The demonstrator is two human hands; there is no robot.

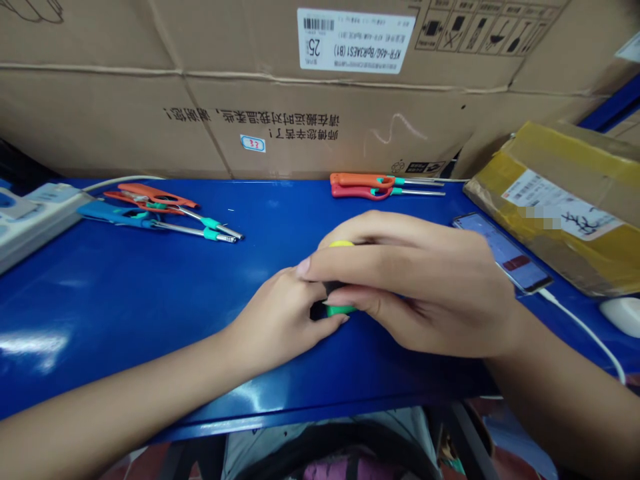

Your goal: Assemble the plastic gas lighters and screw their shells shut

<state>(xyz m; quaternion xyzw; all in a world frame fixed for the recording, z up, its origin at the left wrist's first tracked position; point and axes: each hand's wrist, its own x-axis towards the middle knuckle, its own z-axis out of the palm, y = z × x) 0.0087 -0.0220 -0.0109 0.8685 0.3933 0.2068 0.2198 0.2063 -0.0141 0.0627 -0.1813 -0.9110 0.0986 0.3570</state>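
Both my hands meet over the middle of the blue table (165, 300). My left hand (285, 310) is closed round the lower part of a small object (341, 311) with a green end, a dark middle and a yellow top. Above and to the right, my right hand (425, 287) pinches the same object between thumb and fingers. Fingers cover most of it, so its kind cannot be made out. Beyond the hands lie an orange stick lighter (357, 180) and a red stick lighter (355, 192), side by side, apart from my fingers.
At the left, orange lighter parts (165, 195) and a blue stick lighter (117, 215) lie beside a white power strip (43, 217). A phone (505, 257) on a white cable (590, 327) and a taped parcel (560, 207) are at the right. A large carton (125, 127) stands behind.
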